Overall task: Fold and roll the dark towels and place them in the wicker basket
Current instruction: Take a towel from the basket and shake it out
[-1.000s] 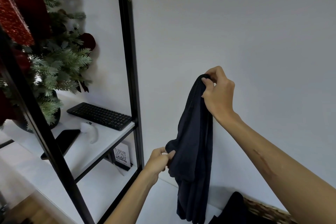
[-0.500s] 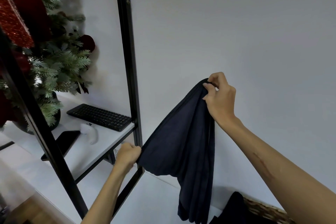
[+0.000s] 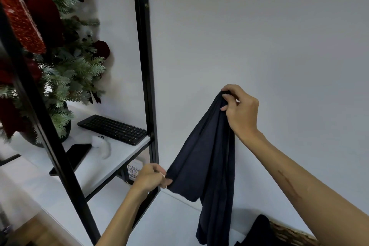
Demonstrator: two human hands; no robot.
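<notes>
A dark navy towel [image 3: 207, 158] hangs in the air in front of the white wall. My right hand [image 3: 240, 111] pinches its top corner, held high. My left hand [image 3: 150, 175] grips another edge lower and to the left, so the cloth spreads between the two hands while the rest droops down. At the bottom right, part of the wicker basket [image 3: 289, 234] shows behind my right forearm, with another dark towel [image 3: 257, 231] sticking up beside it.
A black metal shelf frame [image 3: 146, 78] stands left of the towel. Its white shelf [image 3: 111, 158] carries a black keyboard [image 3: 112, 129], a phone [image 3: 74, 156], a white mouse [image 3: 100, 145] and a potted artificial fir with red decorations [image 3: 50, 56]. A white tabletop [image 3: 169, 217] lies below.
My left hand slid out to the left along the towel's edge, opening the bunched cloth into a spread sheet. My right hand dropped slightly while keeping its pinch.
</notes>
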